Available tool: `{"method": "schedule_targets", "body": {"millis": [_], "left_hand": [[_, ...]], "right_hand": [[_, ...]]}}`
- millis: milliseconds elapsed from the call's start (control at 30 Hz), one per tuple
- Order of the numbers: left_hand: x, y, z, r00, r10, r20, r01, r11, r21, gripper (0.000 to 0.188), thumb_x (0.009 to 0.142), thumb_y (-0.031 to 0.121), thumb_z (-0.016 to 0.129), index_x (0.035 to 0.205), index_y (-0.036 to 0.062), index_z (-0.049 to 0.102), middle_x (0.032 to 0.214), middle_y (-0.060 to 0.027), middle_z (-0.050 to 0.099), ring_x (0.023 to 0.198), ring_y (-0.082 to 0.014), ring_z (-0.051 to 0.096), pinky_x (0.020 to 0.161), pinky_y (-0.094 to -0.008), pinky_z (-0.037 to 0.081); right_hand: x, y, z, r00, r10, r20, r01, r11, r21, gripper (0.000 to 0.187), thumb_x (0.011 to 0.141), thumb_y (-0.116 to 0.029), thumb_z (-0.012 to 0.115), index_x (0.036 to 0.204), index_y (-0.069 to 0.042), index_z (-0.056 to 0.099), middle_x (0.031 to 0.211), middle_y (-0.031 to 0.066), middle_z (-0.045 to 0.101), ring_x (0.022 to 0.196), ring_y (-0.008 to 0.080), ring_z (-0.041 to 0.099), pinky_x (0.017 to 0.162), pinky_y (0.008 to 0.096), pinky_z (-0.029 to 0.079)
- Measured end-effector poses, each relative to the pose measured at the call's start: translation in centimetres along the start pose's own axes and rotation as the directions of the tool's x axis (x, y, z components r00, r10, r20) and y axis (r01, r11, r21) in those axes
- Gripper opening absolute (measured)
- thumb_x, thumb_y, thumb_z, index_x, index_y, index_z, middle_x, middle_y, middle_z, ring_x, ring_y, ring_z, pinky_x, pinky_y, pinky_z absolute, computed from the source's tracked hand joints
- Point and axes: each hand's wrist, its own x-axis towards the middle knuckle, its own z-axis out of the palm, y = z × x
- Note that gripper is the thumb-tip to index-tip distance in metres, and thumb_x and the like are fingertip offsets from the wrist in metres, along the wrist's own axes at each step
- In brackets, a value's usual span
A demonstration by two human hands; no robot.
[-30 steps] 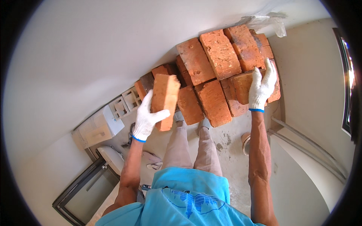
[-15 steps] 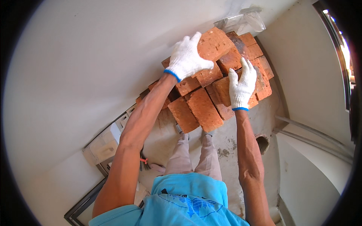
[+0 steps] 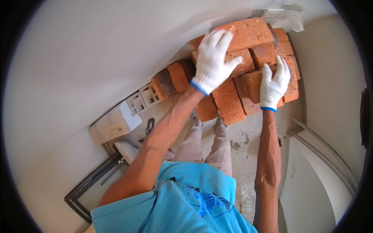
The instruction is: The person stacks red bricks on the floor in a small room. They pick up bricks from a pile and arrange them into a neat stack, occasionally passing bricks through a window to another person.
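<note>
A stack of orange-red bricks (image 3: 229, 101) stands against the wall ahead of me, some of them darkened. My left hand (image 3: 215, 62), in a white knit glove with a blue cuff, has its fingers spread at the left end of the topmost brick (image 3: 250, 34). Whether those fingertips press on the brick cannot be made out. My right hand (image 3: 275, 86), gloved the same way, is over the stack's right side with thumb and fingers apart. Beside its thumb lies another brick (image 3: 253, 83). Neither glove is closed around a brick.
Crumpled clear plastic (image 3: 285, 17) lies behind the stack. Along the left wall are hollow blocks (image 3: 149, 94), a pale box-like thing (image 3: 116, 123) and a dark frame (image 3: 93, 178). Grey pipes (image 3: 326, 151) run at the right. My feet are close to the stack's front.
The view has shifted, so the stack appears farther right and higher. The topmost brick now shows more of its length and lies at a different angle. Both hands remain spread.
</note>
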Motion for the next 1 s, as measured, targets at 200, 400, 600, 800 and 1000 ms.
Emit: {"method": "schedule_targets", "body": {"millis": [200, 400, 600, 800, 1000], "left_hand": [[-20.4, -6.6, -3.8, 0.592, -0.799, -0.106, 0.803, 0.596, -0.003, 0.068, 0.087, 0.021, 0.087, 0.143, -0.0035, 0.058, 0.137, -0.0219, 0.062, 0.128, -0.0348, 0.061, 0.11, -0.0444, 0.05], [-25.5, -15.6, -1.3, 0.21, -0.977, 0.019, 0.94, 0.207, 0.271, 0.096, 0.079, 0.049, 0.087, 0.148, -0.0072, 0.051, 0.147, -0.0335, 0.056, 0.135, -0.0469, 0.056, 0.114, -0.0499, 0.046], [-23.9, -21.6, 4.0, 0.138, -0.99, -0.003, 0.88, 0.121, 0.46, 0.115, 0.068, 0.055, 0.094, 0.148, -0.0069, 0.039, 0.132, -0.0316, 0.062, 0.12, -0.0442, 0.066, 0.103, -0.05, 0.055], [-21.8, -22.3, 7.9, -0.049, -0.995, -0.089, 0.872, -0.086, 0.481, 0.124, 0.061, 0.053, 0.099, 0.149, -0.0054, 0.033, 0.133, -0.0281, 0.061, 0.119, -0.0399, 0.068, 0.098, -0.0464, 0.059], [-23.4, -23.5, 6.3, -0.004, -0.998, -0.063, 0.864, -0.035, 0.503, 0.121, 0.06, 0.049, 0.099, 0.148, -0.0039, 0.035, 0.135, -0.0292, 0.061, 0.122, -0.0429, 0.066, 0.101, -0.0476, 0.058]], "right_hand": [[-0.1, -0.3, 0.1, 0.999, -0.002, 0.04, 0.002, 1.0, -0.018, 0.05, 0.094, -0.02, 0.078, 0.139, -0.004, 0.065, 0.142, 0.0203, 0.063, 0.134, 0.0371, 0.057, 0.114, 0.0463, 0.045], [0.2, -0.4, 0.0, 0.995, -0.006, 0.095, 0.01, 0.999, -0.041, 0.049, 0.096, -0.017, 0.075, 0.141, -0.003, 0.063, 0.143, 0.0171, 0.064, 0.137, 0.0332, 0.056, 0.117, 0.0441, 0.042], [0.1, -1.2, 0.2, 0.991, 0.049, 0.122, -0.048, 0.999, -0.01, 0.047, 0.097, -0.013, 0.072, 0.142, -0.004, 0.064, 0.147, 0.0169, 0.062, 0.14, 0.0318, 0.055, 0.12, 0.0437, 0.041], [0.1, -2.0, 0.1, 0.984, 0.107, 0.139, -0.101, 0.993, -0.054, 0.046, 0.096, -0.011, 0.071, 0.141, -0.005, 0.065, 0.147, 0.0173, 0.062, 0.139, 0.0316, 0.056, 0.12, 0.0434, 0.041], [0.3, -1.9, 0.2, 0.988, 0.061, 0.139, -0.052, 0.996, -0.066, 0.047, 0.093, -0.01, 0.074, 0.139, -0.004, 0.065, 0.143, 0.0176, 0.064, 0.138, 0.0331, 0.057, 0.118, 0.0428, 0.042]]}}
